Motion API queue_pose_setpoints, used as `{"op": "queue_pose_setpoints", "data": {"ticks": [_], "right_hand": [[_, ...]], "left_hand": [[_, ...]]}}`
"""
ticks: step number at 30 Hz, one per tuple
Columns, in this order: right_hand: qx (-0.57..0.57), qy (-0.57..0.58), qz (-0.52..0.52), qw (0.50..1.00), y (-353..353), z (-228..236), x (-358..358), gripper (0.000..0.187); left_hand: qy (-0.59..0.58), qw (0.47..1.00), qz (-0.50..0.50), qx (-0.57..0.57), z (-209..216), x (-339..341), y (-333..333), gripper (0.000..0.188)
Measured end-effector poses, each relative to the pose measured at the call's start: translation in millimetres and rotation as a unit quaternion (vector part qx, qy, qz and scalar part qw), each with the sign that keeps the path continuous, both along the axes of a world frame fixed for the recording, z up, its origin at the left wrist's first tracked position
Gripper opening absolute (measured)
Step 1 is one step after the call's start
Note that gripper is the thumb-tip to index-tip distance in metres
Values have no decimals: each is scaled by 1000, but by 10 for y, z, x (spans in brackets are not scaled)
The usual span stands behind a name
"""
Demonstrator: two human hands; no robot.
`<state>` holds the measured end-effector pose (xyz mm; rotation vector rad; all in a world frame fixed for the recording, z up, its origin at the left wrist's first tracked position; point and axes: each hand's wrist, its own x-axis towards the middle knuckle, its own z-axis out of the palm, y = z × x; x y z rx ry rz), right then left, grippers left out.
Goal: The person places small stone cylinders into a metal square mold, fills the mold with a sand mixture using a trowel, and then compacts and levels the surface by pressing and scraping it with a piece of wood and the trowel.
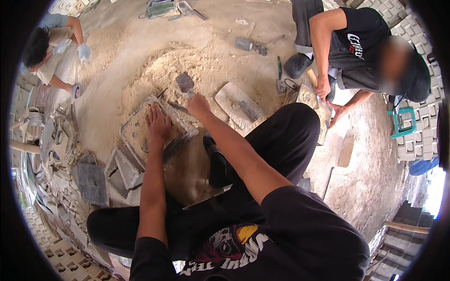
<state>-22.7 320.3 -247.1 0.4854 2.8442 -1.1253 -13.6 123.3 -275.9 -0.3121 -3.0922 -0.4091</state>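
My right hand (199,106) is closed round the handle of a small trowel. The trowel's flat dark blade (184,82) points away from me, over pale sandy powder (161,63) heaped on the floor. My left hand (159,124) lies with its fingers stretched out on the powder-covered top of a square, shallow tray-like mold (191,135) in front of me. A dark, narrow tool (178,107) rests by the mold's far right edge, close to my right hand. My palm hides part of the mold's surface.
A whitish slab (229,98) with a grey tool lies to the right. Beyond it, a co-worker (370,51) crouches, hands on a wooden handle and a block. Another person (47,51) squats far left. Broken slabs (126,168) and a dark plate (92,182) lie at left.
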Motion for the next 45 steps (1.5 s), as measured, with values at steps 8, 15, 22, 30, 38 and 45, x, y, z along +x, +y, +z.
{"op": "queue_pose_setpoints", "data": {"ticks": [8, 15, 22, 30, 38, 45], "right_hand": [[207, 2, 3, 978, 306, -353, -254, 31], [198, -25, 203, 959, 57, -552, -93, 33], [254, -64, 198, 944, -46, -802, 127, 38], [255, -121, 213, 935, 84, -1012, -85, 34], [15, 96, 147, 984, 251, -499, -144, 51], [-214, 195, 4, 957, -23, 740, -328, 57]], "left_hand": [[23, 999, -5, 29, 46, 9, 59, 70], [14, 999, -4, 31, 80, 21, 70, 68], [27, 998, 1, 53, -23, 114, -38, 67], [64, 997, 42, -7, -107, 116, -317, 65], [41, 993, 109, 26, -146, 404, -716, 65], [34, 989, 139, 40, -47, 513, -431, 65]]}}
